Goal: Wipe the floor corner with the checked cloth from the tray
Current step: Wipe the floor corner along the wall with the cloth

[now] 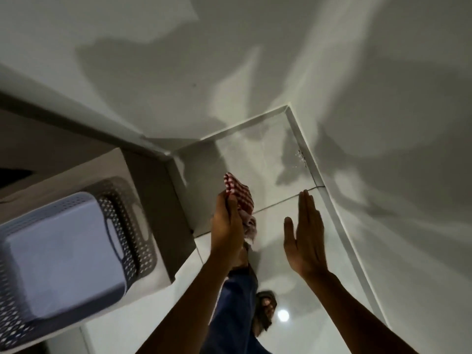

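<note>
the left hand (226, 226) has its grip clamped on the checked cloth (240, 198) above the floor corner (278, 139), the right hand (306, 238) flat, fingers apart.

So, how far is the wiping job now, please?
Done: the checked cloth is out of the tray and bunched in the left hand. In hand: it is held up in the air above the floor, while the right hand is open and empty. Left: the floor corner is not touched yet; small specks by the skirting remain to wipe.
</note>
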Tool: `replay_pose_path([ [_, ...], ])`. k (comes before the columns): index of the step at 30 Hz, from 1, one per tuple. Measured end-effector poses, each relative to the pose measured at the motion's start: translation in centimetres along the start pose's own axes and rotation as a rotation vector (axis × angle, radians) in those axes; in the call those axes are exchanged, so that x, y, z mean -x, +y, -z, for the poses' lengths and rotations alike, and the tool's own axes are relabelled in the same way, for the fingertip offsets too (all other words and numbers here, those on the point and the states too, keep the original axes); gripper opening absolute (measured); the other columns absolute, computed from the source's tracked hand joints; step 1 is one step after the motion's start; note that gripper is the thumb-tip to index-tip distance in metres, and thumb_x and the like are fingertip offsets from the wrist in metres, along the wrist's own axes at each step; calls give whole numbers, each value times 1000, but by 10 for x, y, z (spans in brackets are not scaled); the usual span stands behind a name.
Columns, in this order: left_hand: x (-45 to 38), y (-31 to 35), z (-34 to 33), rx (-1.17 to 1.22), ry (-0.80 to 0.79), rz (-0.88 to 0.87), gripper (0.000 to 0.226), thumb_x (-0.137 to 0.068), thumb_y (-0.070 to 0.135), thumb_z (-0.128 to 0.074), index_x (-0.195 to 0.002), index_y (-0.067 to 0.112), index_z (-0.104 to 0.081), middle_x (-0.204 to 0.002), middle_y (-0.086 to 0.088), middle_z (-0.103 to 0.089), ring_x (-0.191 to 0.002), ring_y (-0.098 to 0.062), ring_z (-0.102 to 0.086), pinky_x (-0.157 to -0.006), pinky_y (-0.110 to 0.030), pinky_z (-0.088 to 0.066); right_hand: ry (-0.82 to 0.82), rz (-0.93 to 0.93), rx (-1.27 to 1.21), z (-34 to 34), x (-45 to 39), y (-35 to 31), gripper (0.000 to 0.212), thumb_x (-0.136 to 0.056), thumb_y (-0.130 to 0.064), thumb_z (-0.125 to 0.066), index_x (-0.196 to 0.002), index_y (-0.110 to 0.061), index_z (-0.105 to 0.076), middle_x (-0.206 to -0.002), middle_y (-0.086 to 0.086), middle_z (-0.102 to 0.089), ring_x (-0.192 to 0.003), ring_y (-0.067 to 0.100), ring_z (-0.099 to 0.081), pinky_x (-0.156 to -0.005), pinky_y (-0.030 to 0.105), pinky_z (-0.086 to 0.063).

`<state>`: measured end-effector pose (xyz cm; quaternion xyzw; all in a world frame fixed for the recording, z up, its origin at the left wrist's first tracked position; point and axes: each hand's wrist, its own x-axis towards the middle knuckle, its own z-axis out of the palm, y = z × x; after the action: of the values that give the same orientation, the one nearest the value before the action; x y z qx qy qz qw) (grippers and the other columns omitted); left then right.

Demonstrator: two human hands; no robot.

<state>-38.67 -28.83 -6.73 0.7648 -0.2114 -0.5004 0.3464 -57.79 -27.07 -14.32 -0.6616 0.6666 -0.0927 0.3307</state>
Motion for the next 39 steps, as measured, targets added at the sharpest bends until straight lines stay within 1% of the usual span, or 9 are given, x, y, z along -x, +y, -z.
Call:
replay_pose_path([
  [3, -41, -11, -41, -30, -62, 20, 17, -116, 16, -35, -115, 12, -51, -77, 4, -56, -52, 18, -60, -49, -4, -48, 23, -26, 20, -21, -36, 37, 74, -112, -48, -34, -174, -16, -6, -183, 0, -5, -170, 13, -2, -139, 46, -10],
  [9, -117, -63, -129, -31, -19, -16, 23, -116, 14, -34, -118, 5, -55, -74, 1, -58, -49, 11, -62, -45, -7, -47, -68, 93, 171, -79, -96, 144, 75, -113, -48, -34, -173, -13, -6, -183, 5, -7, -170, 17, -5, -138, 50, -16],
  [14, -180, -128, -194, -11, -20, -107, 22, -116, 25, -36, -115, 17, -57, -61, 7, -64, -49, -7, -63, -52, -34, -59, -28, 61, 241, -112, -128, 222, 76, -112, -47, -38, -173, -11, -11, -183, 8, -11, -170, 20, -9, -137, 54, -18],
  [22, -269, -185, -295, -136, 2, -369, 39, -115, 32, -37, -140, 10, -57, -93, -5, -72, -75, -9, -71, -65, -20, -56, -66, 184, 662, -125, -160, 284, 90, -100, -39, -57, -170, 0, -18, -181, 19, -11, -169, 33, -10, -139, 51, -12],
  [24, -287, -198, -326, -261, 15, -433, 42, -112, 25, -42, -143, 2, -58, -122, -18, -72, -109, -25, -72, -95, -35, -58, -65, 184, 665, -127, -163, 294, 90, -101, -43, -51, -171, -1, -13, -181, 17, -10, -170, 29, -8, -140, 44, -6],
  [25, -293, -206, -340, -329, 30, -482, 44, -111, 22, -44, -147, 0, -56, -140, -23, -66, -132, -34, -63, -115, -47, -49, -66, 188, 661, -125, -163, 299, 89, -102, -43, -50, -171, -2, -12, -182, 15, -10, -170, 27, -9, -140, 42, -5],
  [27, -302, -224, -366, -497, 78, -644, 49, -111, 21, -43, -155, -1, -49, -162, -23, -48, -156, -37, -38, -131, -54, -26, -33, 219, 661, -124, -163, 308, 87, -102, -38, -53, -171, -3, -13, -181, 13, -14, -169, 26, -13, -140, 38, -8],
  [33, -305, -250, -378, -712, 185, -790, 55, -108, 31, -44, -158, 8, -48, -170, -14, -40, -161, -32, -29, -134, -50, -17, -85, 228, 763, -125, -166, 318, 85, -91, -13, -62, -167, 2, -26, -178, 14, -18, -168, 28, -15, -139, 34, 1],
  [39, -305, -243, -389, -767, 183, -685, 60, -109, 33, -39, -165, 11, -35, -175, -9, -30, -164, -33, -21, -135, -51, -10, -251, 212, 1140, -116, -170, 311, 80, -80, -18, -85, -149, 10, -55, -164, 26, -48, -152, 41, -49, -134, 45, 3],
])
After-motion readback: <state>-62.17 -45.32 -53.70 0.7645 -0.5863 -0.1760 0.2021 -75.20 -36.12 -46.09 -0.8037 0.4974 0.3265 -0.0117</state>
